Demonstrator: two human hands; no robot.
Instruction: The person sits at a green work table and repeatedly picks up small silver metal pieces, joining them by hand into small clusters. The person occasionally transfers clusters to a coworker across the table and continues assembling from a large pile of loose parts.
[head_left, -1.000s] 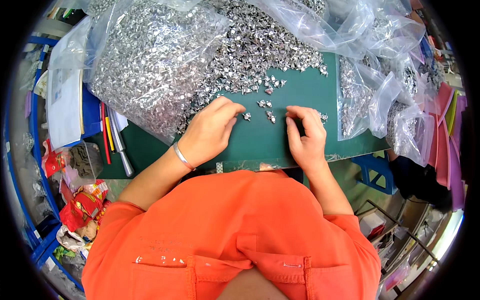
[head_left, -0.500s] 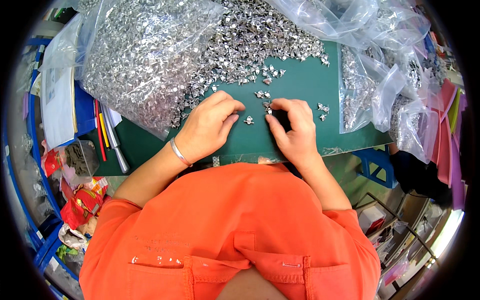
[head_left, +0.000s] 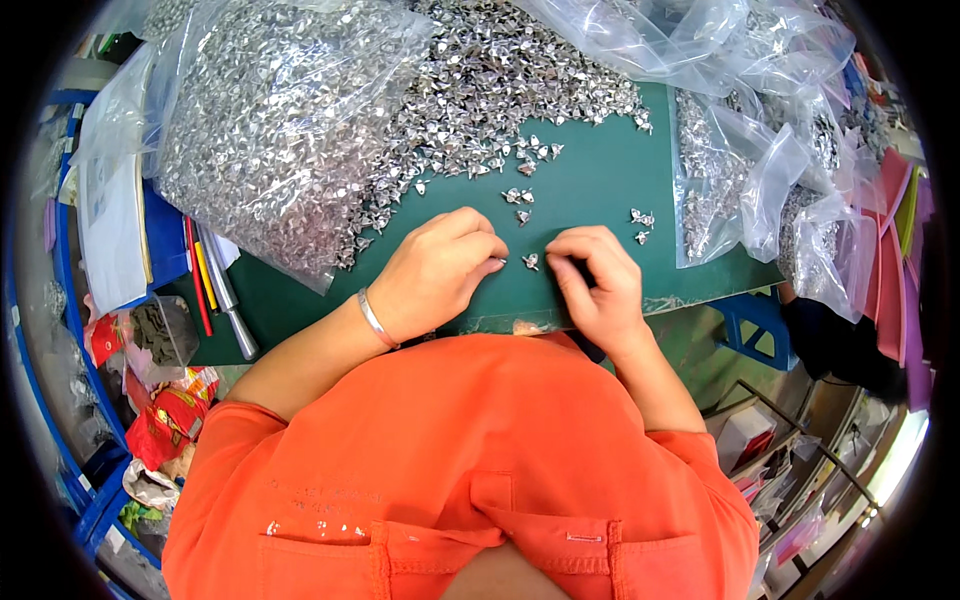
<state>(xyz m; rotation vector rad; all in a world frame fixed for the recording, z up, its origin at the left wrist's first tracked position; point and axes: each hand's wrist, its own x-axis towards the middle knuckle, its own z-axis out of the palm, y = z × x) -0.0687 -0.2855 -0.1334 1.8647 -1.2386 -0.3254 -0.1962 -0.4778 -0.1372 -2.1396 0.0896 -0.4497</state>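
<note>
My left hand (head_left: 436, 270) is closed in a pinch over the green tabletop (head_left: 600, 165). A small shiny bit of a metal piece shows at its thumb and index tips. My right hand (head_left: 602, 284) has its fingers curled and the thumb drawn close to the index finger; what they hold, if anything, is hidden. Just left of the right fingertips sits a small silver winged metal piece (head_left: 530, 261), in the gap between my hands. Beyond it lie a few more loose silver pieces (head_left: 517, 196), below a large pile of the same pieces (head_left: 500, 75).
A big clear bag (head_left: 270, 140) full of metal pieces lies at the left. More clear bags (head_left: 715, 180) are on the right. Pens (head_left: 205, 265), papers (head_left: 110, 220) and a plastic box (head_left: 163, 325) stand at far left. A blue stool (head_left: 755, 325) is below the table's right edge.
Both hands have come nearer to me. A metal piece by the right fingertips has moved nearer too. The left fingers have closed, and the piece formerly lying beside them no longer shows there.
</note>
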